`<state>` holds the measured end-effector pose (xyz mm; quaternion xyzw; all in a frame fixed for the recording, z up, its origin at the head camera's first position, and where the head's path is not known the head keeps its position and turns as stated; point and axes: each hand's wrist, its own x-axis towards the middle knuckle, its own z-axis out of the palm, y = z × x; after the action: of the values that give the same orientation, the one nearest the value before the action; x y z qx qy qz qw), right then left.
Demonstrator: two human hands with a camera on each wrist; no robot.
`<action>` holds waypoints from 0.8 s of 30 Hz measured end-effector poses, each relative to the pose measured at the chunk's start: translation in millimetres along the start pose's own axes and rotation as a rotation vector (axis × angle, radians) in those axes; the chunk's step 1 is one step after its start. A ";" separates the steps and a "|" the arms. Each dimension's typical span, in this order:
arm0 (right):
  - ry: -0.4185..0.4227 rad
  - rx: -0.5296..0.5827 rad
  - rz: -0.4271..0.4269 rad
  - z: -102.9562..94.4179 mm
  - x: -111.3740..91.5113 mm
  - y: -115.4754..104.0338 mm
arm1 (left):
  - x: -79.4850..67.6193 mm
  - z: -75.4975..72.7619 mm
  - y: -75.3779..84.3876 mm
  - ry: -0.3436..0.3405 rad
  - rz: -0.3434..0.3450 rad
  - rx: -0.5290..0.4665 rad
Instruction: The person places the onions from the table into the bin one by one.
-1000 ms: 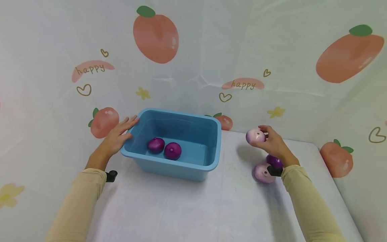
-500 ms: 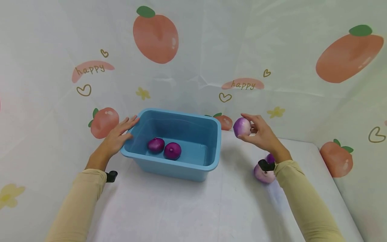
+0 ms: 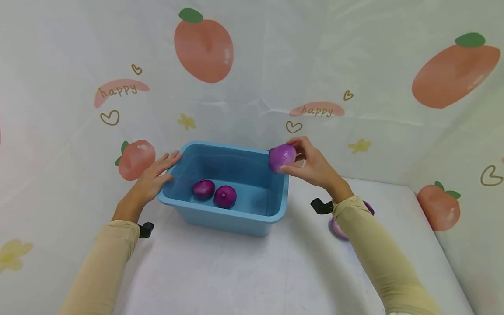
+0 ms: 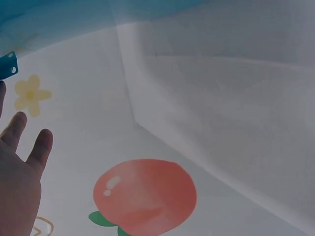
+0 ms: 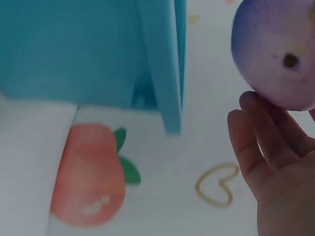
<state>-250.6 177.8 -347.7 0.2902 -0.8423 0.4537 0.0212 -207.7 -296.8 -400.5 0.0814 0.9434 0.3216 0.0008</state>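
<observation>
Looking at a purple onion (image 3: 282,158) up in the air in the right hand (image 3: 313,166), gripped between thumb and curled fingers. Held at the far right corner of the blue bin (image 3: 228,223), overlapping the rim there in the head view. Can't really tell whether touching the rim or just above it, but in the right wrist view can see a strip of backdrop between onion and bin, plus a small dark spot on the pale end.

Over on the bin's left side, the left hand (image 3: 152,177), resting on the rim with fingers pretty straight and spread, gripping nothing.

Down inside the bin, a dark onion (image 3: 203,189) and a second dark onion (image 3: 225,197), side by side on the bottom, toward the front wall and left of the middle.

Right of the bin, on the white tabletop (image 3: 236,271), a pale onion (image 3: 337,229) with another purple onion (image 3: 369,207) near it, both partly hidden by the right sleeve (image 3: 387,258).

On each wrist, a black piece (image 3: 321,206) poking out of a tan sleeve. Behind everything, a white backdrop (image 3: 252,109) printed with orange-red fruit, yellow flowers, hearts and "happy".
</observation>
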 end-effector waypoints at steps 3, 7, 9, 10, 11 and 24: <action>-0.023 0.046 -0.031 11.3 9.8 -6.0 | 0.0 -0.3 0.4 -0.001 0.000 -0.001; -0.055 0.077 -0.091 25.2 24.2 -13.4 | 0.0 -0.3 0.4 -0.001 0.003 0.001; -0.074 0.083 -0.116 31.2 31.9 -17.8 | 0.1 -0.1 0.3 0.002 0.007 0.002; -0.087 0.083 -0.125 34.0 35.6 -20.1 | 0.1 0.3 0.2 0.001 0.007 0.001; -0.098 0.077 -0.135 36.6 39.3 -22.4 | 0.3 0.7 0.0 0.001 0.008 0.000; -0.258 0.126 -0.129 82.4 84.4 -43.3 | 1.4 0.8 -1.5 0.006 0.005 -0.010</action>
<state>-280.0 56.0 -338.3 0.4004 -0.7874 0.4625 -0.0762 -209.2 -297.3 -402.0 0.0829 0.9415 0.3267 -0.0025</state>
